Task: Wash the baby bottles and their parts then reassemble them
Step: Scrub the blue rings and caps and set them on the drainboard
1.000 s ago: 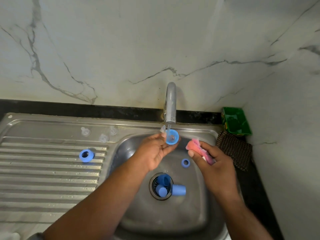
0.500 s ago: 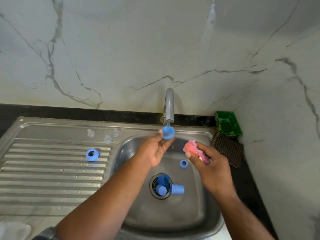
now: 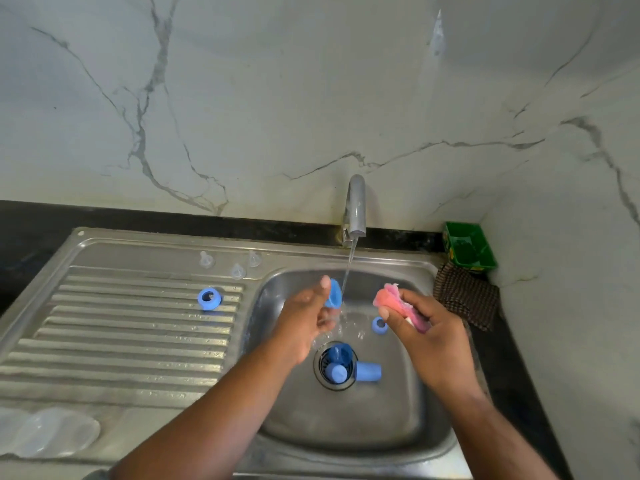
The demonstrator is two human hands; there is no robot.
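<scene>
From the head view, the left hand (image 3: pixel 304 317) held a blue cap (image 3: pixel 334 293) against the tap's (image 3: pixel 356 209) stream over the sink (image 3: pixel 408 266). The right hand (image 3: pixel 424 329) gripped a pink sponge (image 3: pixel 389 299) near the basin's right wall. More blue parts (image 3: pixel 369 371) lay at the drain, with steel floor showing between them and the near rim.

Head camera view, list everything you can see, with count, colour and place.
tap: one, silver, behind basin, water running
basin: one, steel, centre
draining board: one, steel, left of basin
teats: three, clear, ledge behind draining board
board ring: one, blue, on draining board
basin ring: one, blue, in basin
drain parts: three, blue, at drain
held cap: one, blue, beside the stream
sponge: one, pink, over basin
tub: one, green, back right corner
cloth: one, brown checked, right of basin
clear containers: count unclear, bottom left
left hand: grips held cap
right hand: grips sponge
</scene>
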